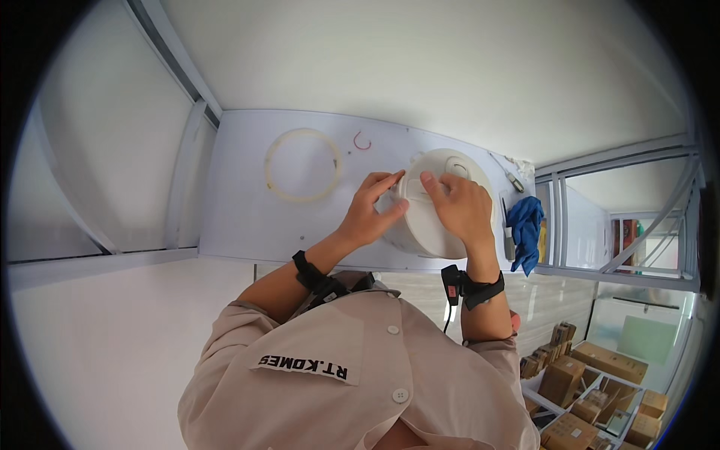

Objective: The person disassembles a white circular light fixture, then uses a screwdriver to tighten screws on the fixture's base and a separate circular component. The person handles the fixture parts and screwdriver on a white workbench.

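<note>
With the appliance (pixel 427 223) on the table (pixel 238 191), left hand (pixel 367 214) at its left edge and right hand (pixel 461 208) on its top, whether either grips cannot be told; uneven pressure could tip or slide the appliance into the screwdriver (pixel 514 180) or cloth (pixel 526 229).

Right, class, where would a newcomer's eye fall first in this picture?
Probably on the round white appliance on the right half of the table, with the left hand at its left side and the right hand over its top. Next might come the crumpled blue cloth at the table's right end, then the pale yellowish ring lying on the left half.
</note>
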Available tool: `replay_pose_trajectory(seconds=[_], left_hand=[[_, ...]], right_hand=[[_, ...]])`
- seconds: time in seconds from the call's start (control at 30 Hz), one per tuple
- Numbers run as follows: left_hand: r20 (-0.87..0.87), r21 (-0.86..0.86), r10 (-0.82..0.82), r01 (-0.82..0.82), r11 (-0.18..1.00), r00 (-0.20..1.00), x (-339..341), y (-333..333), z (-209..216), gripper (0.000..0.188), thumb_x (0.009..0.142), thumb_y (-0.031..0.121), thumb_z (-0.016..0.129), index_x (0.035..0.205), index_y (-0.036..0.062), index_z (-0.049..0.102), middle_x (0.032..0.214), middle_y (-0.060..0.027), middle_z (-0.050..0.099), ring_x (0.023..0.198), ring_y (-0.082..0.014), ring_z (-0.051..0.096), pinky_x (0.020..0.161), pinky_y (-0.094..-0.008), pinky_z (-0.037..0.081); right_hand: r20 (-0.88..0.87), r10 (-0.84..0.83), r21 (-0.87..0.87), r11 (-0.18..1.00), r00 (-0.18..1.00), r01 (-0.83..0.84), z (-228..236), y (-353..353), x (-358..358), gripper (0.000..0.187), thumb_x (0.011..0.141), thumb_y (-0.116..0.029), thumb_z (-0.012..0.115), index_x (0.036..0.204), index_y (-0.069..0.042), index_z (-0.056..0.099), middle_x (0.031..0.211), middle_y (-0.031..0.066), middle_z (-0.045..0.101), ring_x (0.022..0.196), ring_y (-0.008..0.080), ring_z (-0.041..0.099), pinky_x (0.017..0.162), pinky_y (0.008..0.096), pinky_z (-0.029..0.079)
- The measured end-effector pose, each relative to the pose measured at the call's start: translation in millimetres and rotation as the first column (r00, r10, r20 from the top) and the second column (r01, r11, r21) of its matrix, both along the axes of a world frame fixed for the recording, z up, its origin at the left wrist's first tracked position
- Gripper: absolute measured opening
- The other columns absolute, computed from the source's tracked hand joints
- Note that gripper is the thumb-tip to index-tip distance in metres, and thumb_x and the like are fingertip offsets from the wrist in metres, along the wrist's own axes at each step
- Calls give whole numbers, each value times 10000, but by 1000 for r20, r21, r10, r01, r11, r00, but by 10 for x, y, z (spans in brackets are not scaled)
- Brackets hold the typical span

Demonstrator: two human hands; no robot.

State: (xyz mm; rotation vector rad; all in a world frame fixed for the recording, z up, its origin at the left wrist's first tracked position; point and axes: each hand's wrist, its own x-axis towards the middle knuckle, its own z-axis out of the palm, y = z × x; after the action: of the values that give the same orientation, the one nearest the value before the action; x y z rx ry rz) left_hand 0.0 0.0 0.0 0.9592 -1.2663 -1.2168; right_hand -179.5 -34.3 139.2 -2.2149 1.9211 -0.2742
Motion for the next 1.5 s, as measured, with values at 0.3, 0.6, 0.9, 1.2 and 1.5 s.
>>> replay_pose_trajectory(seconds=[0.3, 0.6, 0.9, 1.2, 1.5], left_hand=[[-28, 100, -9, 12, 995, 1000, 13, -54, -26, 619, 999, 385, 766, 1522, 84, 628, 1400, -101, 600, 1311, -249, 586, 1038, -444, 502], [-25, 108, -14, 16, 994, 1000, -10, -29, 10, 609, 1006, 352, 768, 1526, 73, 618, 1411, -101, 588, 1317, -245, 580, 1029, -431, 529], [12, 106, -33, 32, 994, 999, -15, -34, 67, 579, 1030, 269, 763, 1533, 34, 595, 1398, -81, 559, 1292, -192, 564, 1001, -343, 560], [6, 83, -11, 11, 996, 1000, -32, -20, 72, 520, 1051, 261, 727, 1496, 13, 617, 1398, -97, 576, 1286, -212, 586, 1012, -367, 563], [-102, 61, -38, 45, 997, 994, -31, -12, 45, 427, 1093, 118, 603, 1493, -33, 603, 1425, -137, 557, 1309, -240, 592, 1046, -359, 574]], right_hand=[[63, 51, -28, 998, 997, -49, -27, 7, -34, 518, 1002, -519, 646, 790, -65, 781, 667, 177, 706, 682, 408, 706, 695, 498, 531], [76, 65, -87, 994, 995, -58, -49, 22, -60, 513, 982, -519, 670, 779, -63, 786, 663, 184, 706, 663, 408, 701, 679, 498, 526], [70, 20, -80, 997, 997, -14, -52, 17, -79, 617, 967, -610, 669, 758, -40, 777, 647, 184, 697, 645, 399, 697, 668, 481, 537], [75, -31, -62, 997, 997, 35, -31, 36, -78, 652, 917, -663, 702, 818, -27, 810, 666, 188, 713, 671, 397, 718, 658, 475, 555], [100, -50, -47, 997, 994, 55, -35, 32, -76, 629, 900, -644, 714, 805, -30, 810, 663, 176, 716, 656, 382, 713, 652, 461, 553]])
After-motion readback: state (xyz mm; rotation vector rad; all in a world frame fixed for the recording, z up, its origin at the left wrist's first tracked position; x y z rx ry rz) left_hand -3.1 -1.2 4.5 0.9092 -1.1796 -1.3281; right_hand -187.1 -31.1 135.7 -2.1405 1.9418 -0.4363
